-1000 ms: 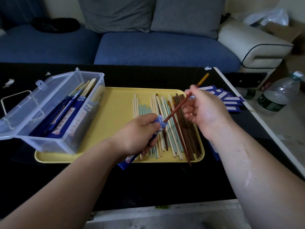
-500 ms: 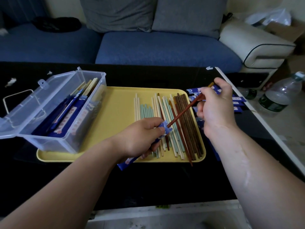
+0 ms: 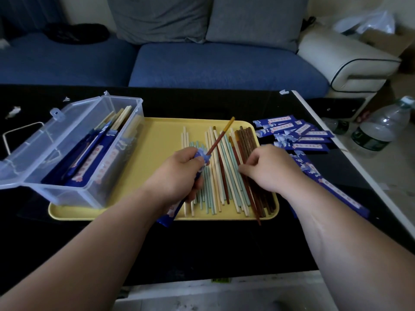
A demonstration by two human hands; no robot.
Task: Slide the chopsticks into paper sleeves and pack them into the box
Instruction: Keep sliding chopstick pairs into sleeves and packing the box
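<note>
Over the yellow tray [image 3: 157, 140], the left hand [image 3: 179, 173] grips a blue sleeve [image 3: 170, 215] with one brown chopstick [image 3: 221, 135] poking out; the right hand [image 3: 269, 169] pinches into loose chopsticks [image 3: 226, 176]. Spare sleeves [image 3: 298, 135] lie right, the clear box [image 3: 74, 149] left, holding sleeved pairs.

A blue sofa [image 3: 202, 63] runs across the back of the room, with two grey cushions [image 3: 211, 16] leaning against its backrest and a dark bundle [image 3: 76, 33] lying on its left seat. A cream armrest with dark piping [image 3: 350, 61] closes its right end. In front stands a glossy black table [image 3: 202, 248] with a white edge. The light is dim.
</note>
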